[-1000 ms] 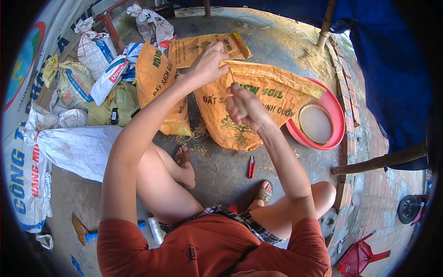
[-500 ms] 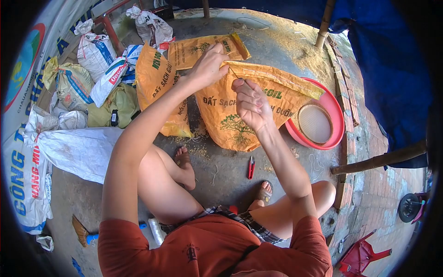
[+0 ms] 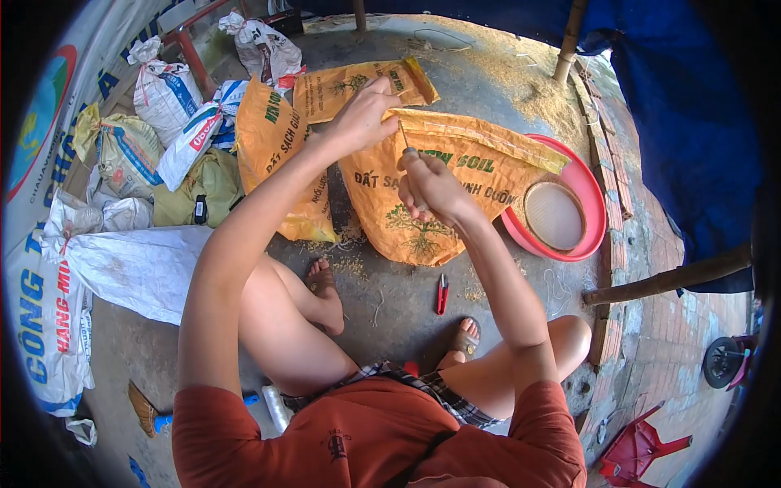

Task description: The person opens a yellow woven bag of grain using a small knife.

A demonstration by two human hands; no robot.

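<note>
An orange woven sack (image 3: 423, 191) with green and black print hangs upright in front of me, its top edge folded over. My left hand (image 3: 366, 118) pinches the left end of that folded edge. Just below and to the right, my right hand (image 3: 431, 189) is closed around the handle of an awl (image 3: 403, 137). The thin metal shaft points up at the fold, close to the left fingertips. On the ground below the sack lies a pair of red thread snips (image 3: 442, 294).
Two more orange sacks (image 3: 277, 154) lie left of and behind this one. A pink basin (image 3: 600, 203) holding a round sieve (image 3: 555, 216) stands at right. Filled white sacks (image 3: 167, 91) line the left, and a spool of white thread (image 3: 275, 407) is by my leg.
My right hand has turned over and moved slightly down and left, so the awl's shaft now stands nearly upright at the fold. The left hand keeps its pinch.
</note>
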